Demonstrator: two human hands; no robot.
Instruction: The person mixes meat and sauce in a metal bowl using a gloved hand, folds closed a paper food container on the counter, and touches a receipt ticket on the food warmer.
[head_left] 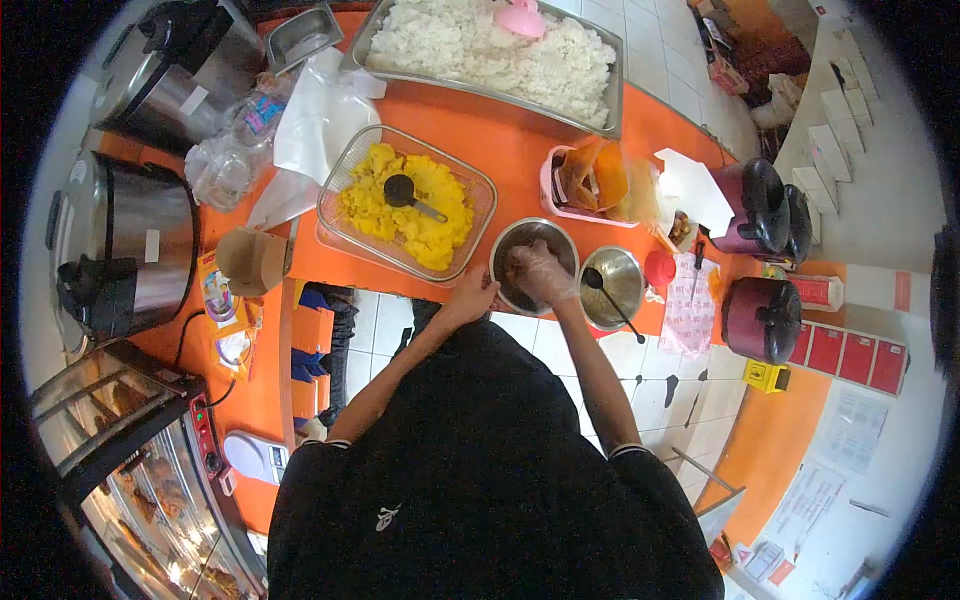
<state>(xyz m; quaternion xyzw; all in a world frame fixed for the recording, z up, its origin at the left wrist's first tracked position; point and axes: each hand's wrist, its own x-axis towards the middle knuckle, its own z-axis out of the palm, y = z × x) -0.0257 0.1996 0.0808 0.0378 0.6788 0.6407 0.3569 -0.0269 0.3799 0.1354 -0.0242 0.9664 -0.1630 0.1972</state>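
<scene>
A round metal bowl (503,291) with dark brownish contents stands near the counter's front edge. My left hand (470,298), bare, has its fingers closed at the bowl's left rim. Inside the bowl is my right hand (544,277) in a clear plastic glove, fingers bent down into the contents; whatever they hold is hidden. Just right of it sits a second metal bowl (622,273) with a black ladle (612,303) resting across it. To the left, a rectangular wire-patterned basket (335,190) holds yellow mashed-looking food (440,235) and a black scoop (400,191).
Behind lies a large metal tray (480,92) of white rice with a pink scoop. A pink container (590,216) holds packets. Rice cookers (140,240) and a lit food warmer (150,490) stand left. Purple pots (760,315) and a red-lidded jar (659,268) are right.
</scene>
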